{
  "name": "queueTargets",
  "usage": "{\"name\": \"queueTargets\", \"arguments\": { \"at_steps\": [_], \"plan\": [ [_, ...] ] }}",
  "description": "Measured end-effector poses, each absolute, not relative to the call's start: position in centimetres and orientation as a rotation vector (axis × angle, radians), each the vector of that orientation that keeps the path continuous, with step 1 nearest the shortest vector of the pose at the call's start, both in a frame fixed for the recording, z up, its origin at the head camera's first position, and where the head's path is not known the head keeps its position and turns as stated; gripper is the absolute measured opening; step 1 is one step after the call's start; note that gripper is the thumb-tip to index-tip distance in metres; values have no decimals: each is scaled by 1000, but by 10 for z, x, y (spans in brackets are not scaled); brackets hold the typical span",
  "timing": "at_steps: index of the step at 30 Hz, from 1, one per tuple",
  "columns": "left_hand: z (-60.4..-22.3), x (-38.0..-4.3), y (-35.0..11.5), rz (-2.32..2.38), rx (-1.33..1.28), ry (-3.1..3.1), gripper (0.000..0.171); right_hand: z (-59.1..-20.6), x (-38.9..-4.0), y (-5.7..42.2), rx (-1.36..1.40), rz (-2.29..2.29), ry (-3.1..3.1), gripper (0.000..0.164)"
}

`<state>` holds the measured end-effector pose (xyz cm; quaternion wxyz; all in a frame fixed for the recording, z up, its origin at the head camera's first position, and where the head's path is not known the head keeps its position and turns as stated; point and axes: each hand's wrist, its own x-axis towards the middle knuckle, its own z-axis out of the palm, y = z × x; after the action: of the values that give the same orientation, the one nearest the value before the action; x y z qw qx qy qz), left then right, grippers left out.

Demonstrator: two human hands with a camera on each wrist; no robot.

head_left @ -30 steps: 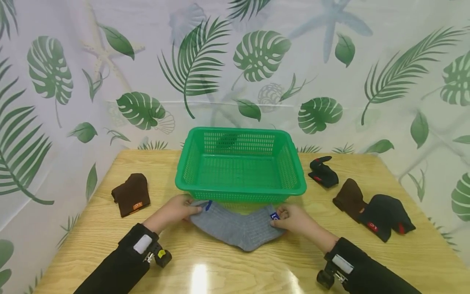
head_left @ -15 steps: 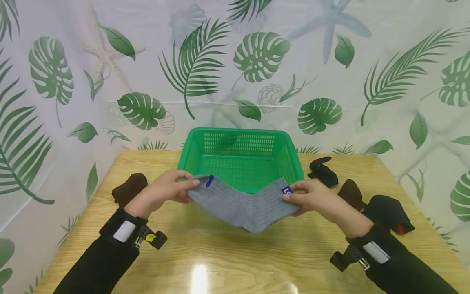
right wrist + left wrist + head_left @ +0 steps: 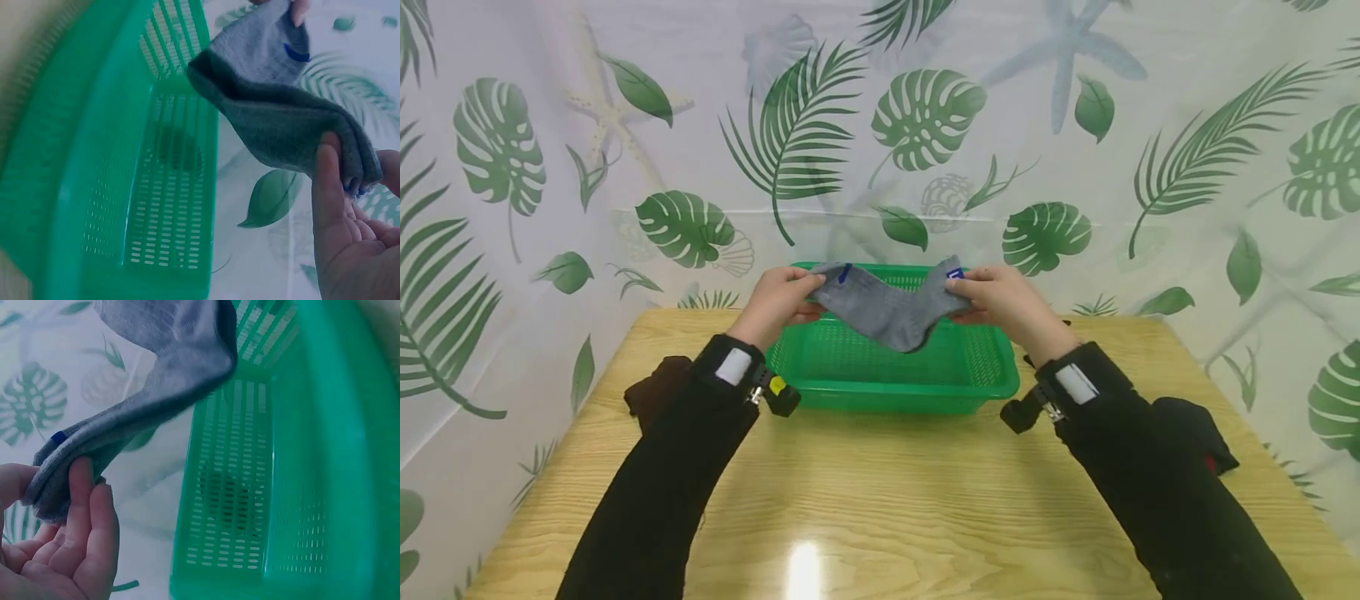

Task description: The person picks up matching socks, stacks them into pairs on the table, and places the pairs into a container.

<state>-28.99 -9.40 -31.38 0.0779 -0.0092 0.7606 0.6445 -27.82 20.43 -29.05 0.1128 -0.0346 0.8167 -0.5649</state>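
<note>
A grey sock (image 3: pixel 891 317) with a blue mark near each end is stretched between my hands over the green basket (image 3: pixel 887 390). In the head view my left hand (image 3: pixel 778 304) pinches its left end between thumb and fingers. At the opposite end my right hand (image 3: pixel 1003 302) pinches beside a blue label. The middle of the sock (image 3: pixel 181 369) sags, and the left wrist view shows several fabric layers at the gripped end. Both wrist views have the basket's slotted wall (image 3: pixel 169 200) beside the sock, with no contact that I can make out.
A dark brown folded cloth piece (image 3: pixel 651 387) lies at the table's left, partly behind my left sleeve. To the right, a black one with red (image 3: pixel 1198 429) is half covered by my right sleeve. A leaf-printed sheet (image 3: pixel 925 192) hangs behind the wooden table (image 3: pixel 880 500).
Both hands have lifted the grey sock from the table in front of the basket, up and forward over it. The right arm now hides more of the dark pieces on the right.
</note>
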Motion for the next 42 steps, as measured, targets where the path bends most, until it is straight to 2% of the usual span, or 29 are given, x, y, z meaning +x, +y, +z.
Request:
{"name": "queueTargets", "arguments": {
  "at_steps": [7,11,15,27,35,42],
  "plan": [
    [-331,-319,-78,2076,-291,2222,38,-313,-317,187,193,-1757,2369,40],
    [-349,-325,-79,2114,-477,2135,40,-334,-325,181,375,-1764,2312,42],
    [-366,-327,-83,2057,-545,2123,41,-350,-326,180,421,-1786,2262,39],
    [-387,-335,-79,1792,-415,2293,42,-370,-323,185,308,-1597,2411,27],
    [-392,-332,-80,1668,-340,2313,46,-378,-320,186,263,-1559,2410,41],
    [-389,-330,-82,1618,-242,2329,51,-380,-321,188,164,-1457,2478,44]
  ]
}}
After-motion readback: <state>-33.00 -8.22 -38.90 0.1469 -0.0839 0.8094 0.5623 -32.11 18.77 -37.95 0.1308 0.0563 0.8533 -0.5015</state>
